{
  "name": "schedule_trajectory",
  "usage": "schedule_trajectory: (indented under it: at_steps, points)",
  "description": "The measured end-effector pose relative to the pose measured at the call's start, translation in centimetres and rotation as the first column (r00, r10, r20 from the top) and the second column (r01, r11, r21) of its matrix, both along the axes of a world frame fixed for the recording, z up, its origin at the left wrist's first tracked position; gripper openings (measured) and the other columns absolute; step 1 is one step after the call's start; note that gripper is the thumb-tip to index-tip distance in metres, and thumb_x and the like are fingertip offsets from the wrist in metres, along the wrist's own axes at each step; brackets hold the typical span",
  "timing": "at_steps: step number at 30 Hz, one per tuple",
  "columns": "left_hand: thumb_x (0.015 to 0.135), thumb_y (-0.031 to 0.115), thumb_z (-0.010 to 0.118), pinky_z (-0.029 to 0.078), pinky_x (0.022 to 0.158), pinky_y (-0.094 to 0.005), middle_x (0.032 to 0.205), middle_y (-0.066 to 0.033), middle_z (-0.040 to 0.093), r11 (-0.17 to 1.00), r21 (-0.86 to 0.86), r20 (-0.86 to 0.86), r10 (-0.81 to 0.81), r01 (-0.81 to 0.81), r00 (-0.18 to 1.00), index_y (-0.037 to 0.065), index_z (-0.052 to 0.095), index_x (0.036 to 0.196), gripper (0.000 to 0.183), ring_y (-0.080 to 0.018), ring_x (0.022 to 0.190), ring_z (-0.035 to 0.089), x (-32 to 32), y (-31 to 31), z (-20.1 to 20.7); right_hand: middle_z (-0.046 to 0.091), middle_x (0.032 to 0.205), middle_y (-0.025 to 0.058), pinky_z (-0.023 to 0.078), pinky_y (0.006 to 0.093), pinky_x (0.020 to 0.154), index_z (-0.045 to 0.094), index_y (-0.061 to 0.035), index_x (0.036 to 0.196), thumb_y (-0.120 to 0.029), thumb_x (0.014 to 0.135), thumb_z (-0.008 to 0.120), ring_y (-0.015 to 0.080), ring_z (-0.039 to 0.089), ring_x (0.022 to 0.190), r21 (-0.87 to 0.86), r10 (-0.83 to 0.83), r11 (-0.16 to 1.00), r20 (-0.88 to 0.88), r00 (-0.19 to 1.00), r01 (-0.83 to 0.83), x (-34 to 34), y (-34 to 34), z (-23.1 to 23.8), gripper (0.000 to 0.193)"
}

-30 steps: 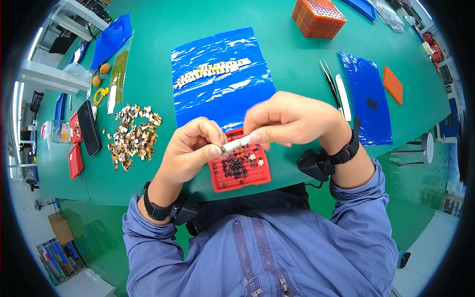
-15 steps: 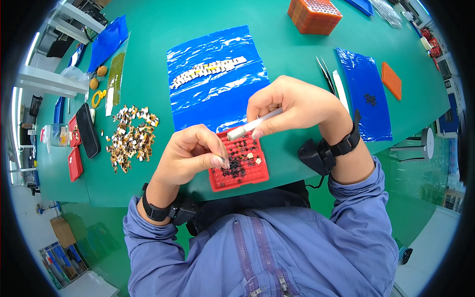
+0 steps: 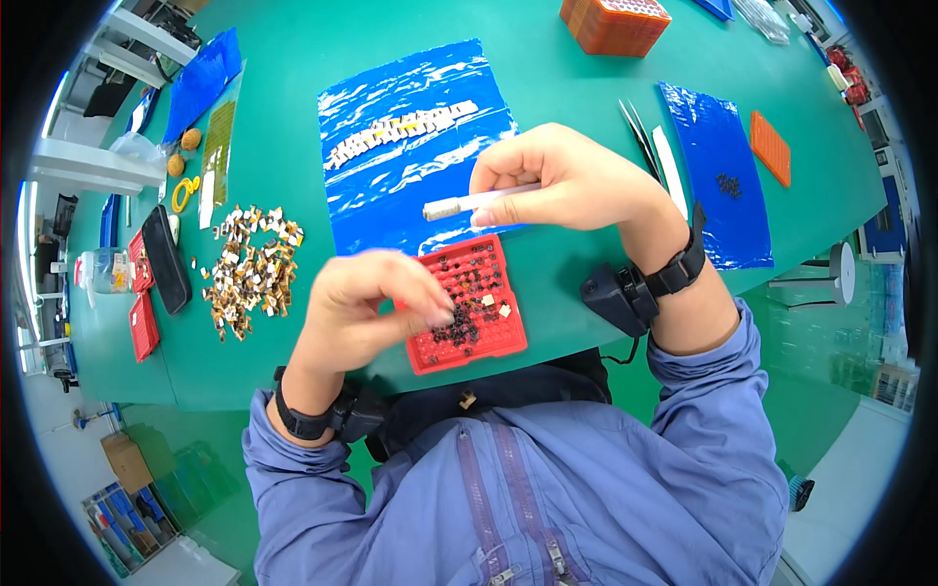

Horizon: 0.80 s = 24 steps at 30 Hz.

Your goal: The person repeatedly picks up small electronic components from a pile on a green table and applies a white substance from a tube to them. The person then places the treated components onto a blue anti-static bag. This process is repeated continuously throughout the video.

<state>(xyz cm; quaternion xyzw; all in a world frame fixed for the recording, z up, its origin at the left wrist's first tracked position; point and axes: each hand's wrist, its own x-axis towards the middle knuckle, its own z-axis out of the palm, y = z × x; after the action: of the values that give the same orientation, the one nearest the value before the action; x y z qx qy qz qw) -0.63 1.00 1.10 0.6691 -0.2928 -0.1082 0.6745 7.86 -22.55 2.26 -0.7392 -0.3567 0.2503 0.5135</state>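
Observation:
My right hand (image 3: pixel 562 181) grips a white pen-shaped tool (image 3: pixel 484 198) with a wider greyish end pointing left, above the far edge of the red tray (image 3: pixel 503 347). My left hand (image 3: pixel 366 303) hovers over the tray's left side, its fingers curled and the tips smeared by motion; whether they pinch anything cannot be made out. Inside the tray lie many small black round parts (image 3: pixel 457 327), some in rows at the far side, and a few small cream pieces (image 3: pixel 504 311). A small brownish piece (image 3: pixel 467 398) shows in front of my dark waistband.
Left lies a heap of small white-and-brown pieces (image 3: pixel 252 269), beside a black case (image 3: pixel 166 259). Ahead, a blue sheet (image 3: pixel 420 181) bears a row of white pieces (image 3: pixel 401 134). Right are tweezers (image 3: pixel 640 137), another blue sheet (image 3: pixel 718 127) with black parts, and orange trays (image 3: pixel 616 29).
My right hand has lifted the white tool up and left, away from my left hand. The left hand's pinch has blurred over the tray. The brownish piece has appeared by my waist.

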Motion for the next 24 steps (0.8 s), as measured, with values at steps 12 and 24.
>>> schedule_trajectory:
  at_steps: [12, 24]
  points:
    - [0.079, -0.004, 0.061, 0.047, 0.072, -0.022, 0.082, -0.006, 0.062, 0.935, -0.048, -0.019, 0.351, -0.352, 0.936, -0.001, 0.058, 0.085, 0.008, -0.0121, 0.08, 0.059, 3.2, 1.6, -1.6, 0.053, 0.067, -0.0055, 0.032, 0.0176, 0.05, 0.064, -0.0041, 0.09, -0.016, 0.087, 0.06, 0.0019, 0.042, 0.057, 0.163, 0.011, 0.987, -0.168, 0.986, 0.017, 2.2, -0.2, -2.2, 0.013]
    - [0.086, 0.012, 0.058, 0.049, 0.071, -0.0218, 0.085, -0.0043, 0.062, 0.917, -0.284, -0.05, 0.279, -0.281, 0.959, 0.005, 0.057, 0.09, 0.008, -0.0125, 0.082, 0.061, 2.2, 2.9, -0.1, 0.045, 0.057, -0.004, 0.021, 0.0155, 0.036, 0.059, -0.0035, 0.084, -0.02, 0.087, 0.057, 0.0011, 0.031, 0.04, 0.352, -0.37, 0.875, 0.043, 0.928, 0.332, -0.9, -2.9, 0.4, 0.017]
